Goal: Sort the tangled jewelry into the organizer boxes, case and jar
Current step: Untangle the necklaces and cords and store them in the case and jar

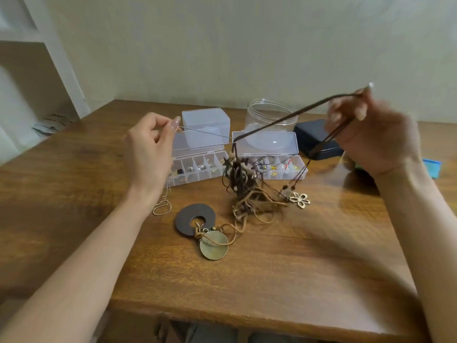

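A tangle of jewelry (pixel 243 186), made of brown and tan cords with small beads, is seen on the wooden worktop (pixel 272 280), just in front of two clear organizer boxes. A thin chain (pixel 205 133) is pinched between the thumb and forefinger of the left hand (pixel 150 147), which is raised above the worktop. From the pinch the chain is stretched taut across to the top of the tangle, and its slack end is looped on the worktop below the wrist. A dark brown cord (pixel 272 123) is gripped in the curled fingers of the right hand (pixel 371 134), which is blurred and held higher. The cord is drawn up at a slant from the tangle. A flower pendant (pixel 300 199) lies to the right of the tangle. A brown ring-shaped pendant (pixel 185 220) and a round brass disc (pixel 214 245) lie nearer the person, joined to the tangle by tan cord. The left organizer box (pixel 193 179) and the right organizer box (pixel 284 175) stand with lids open, small pieces visible in their compartments. Behind them are placed a small clear box (pixel 205 118), a clear jar (pixel 259 117) and a dark case (pixel 311 134).
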`<state>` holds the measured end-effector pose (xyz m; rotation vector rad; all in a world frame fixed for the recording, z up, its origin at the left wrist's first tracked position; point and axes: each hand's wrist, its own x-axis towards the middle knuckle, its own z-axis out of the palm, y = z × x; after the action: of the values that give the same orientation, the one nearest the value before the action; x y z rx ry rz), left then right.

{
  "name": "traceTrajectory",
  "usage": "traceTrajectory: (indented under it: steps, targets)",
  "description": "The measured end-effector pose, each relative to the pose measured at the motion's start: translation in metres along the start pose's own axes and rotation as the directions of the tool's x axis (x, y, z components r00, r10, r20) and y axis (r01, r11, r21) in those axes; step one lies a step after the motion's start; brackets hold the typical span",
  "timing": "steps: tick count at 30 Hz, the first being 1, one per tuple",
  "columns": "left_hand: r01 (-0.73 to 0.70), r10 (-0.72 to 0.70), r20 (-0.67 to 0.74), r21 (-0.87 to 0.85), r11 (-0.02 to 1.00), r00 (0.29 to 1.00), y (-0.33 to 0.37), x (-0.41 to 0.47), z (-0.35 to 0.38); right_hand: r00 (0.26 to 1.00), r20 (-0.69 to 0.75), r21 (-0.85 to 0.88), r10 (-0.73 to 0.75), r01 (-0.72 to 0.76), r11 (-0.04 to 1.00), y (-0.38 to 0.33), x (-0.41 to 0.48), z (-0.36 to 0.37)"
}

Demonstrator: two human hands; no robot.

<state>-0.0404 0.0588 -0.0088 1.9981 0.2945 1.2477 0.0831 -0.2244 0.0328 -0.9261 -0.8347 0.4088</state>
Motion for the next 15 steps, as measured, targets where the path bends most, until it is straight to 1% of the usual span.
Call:
traceTrajectory:
  steps: [1,2,3,4,5,6,7,8,9,10,11,12,13,14,15]
  targets:
    - [0.012,-0.012,0.009,0.007,1.0,1.0,0.0,0.001,0.0,0.999,-0.05,0.145,-0.018,0.025,0.989,-0.002,-0.001,0.002]
    - [0.038,-0.04,0.048,0.043,0.998,0.998,-0.002,0.002,0.001,0.995,-0.095,0.242,-0.027,0.05,0.969,-0.003,-0.001,0.001]
    - [0.069,-0.083,0.123,0.119,0.99,0.989,-0.005,0.003,0.001,0.99,-0.142,0.256,-0.009,0.045,0.966,-0.005,-0.001,0.001]
    - [0.09,-0.142,0.223,0.228,0.97,0.964,-0.007,0.005,0.002,0.976,-0.212,0.155,0.043,-0.009,0.988,-0.006,-0.002,0.0]
    - [0.098,-0.212,0.323,0.336,0.937,0.922,-0.01,0.006,0.003,0.955,-0.274,-0.038,0.114,-0.129,0.991,-0.007,-0.002,-0.002]
    - [0.092,-0.274,0.401,0.417,0.904,0.874,-0.013,0.006,0.003,0.935,-0.298,-0.27,0.191,-0.275,0.923,-0.006,-0.003,-0.003]
    - [0.084,-0.315,0.447,0.463,0.882,0.837,-0.014,0.006,0.003,0.916,-0.297,-0.478,0.269,-0.387,0.789,-0.004,-0.004,-0.003]
    - [0.079,-0.335,0.466,0.487,0.87,0.819,-0.016,0.006,0.003,0.897,-0.284,-0.638,0.34,-0.441,0.631,-0.003,-0.005,-0.003]
    - [0.076,-0.34,0.465,0.498,0.864,0.817,-0.016,0.005,0.003,0.873,-0.28,-0.74,0.4,-0.462,0.489,-0.001,-0.006,-0.003]
    - [0.07,-0.337,0.457,0.507,0.859,0.823,-0.016,0.005,0.003,0.846,-0.293,-0.792,0.445,-0.476,0.383,-0.001,-0.007,-0.002]
    - [0.06,-0.322,0.443,0.509,0.859,0.837,-0.015,0.005,0.003,0.825,-0.31,-0.81,0.472,-0.489,0.324,-0.001,-0.008,0.0]
    - [0.054,-0.296,0.426,0.493,0.868,0.855,-0.014,0.005,0.003,0.817,-0.309,-0.814,0.487,-0.492,0.31,-0.001,-0.009,0.001]
    - [0.051,-0.255,0.403,0.453,0.89,0.879,-0.012,0.004,0.003,0.822,-0.286,-0.811,0.493,-0.481,0.333,-0.002,-0.009,0.002]
    - [0.05,-0.208,0.374,0.391,0.919,0.904,-0.009,0.004,0.002,0.839,-0.251,-0.788,0.483,-0.467,0.401,-0.004,-0.009,0.002]
    - [0.05,-0.164,0.346,0.316,0.948,0.924,-0.006,0.003,0.002,0.859,-0.22,-0.735,0.463,-0.458,0.5,-0.006,-0.009,0.001]
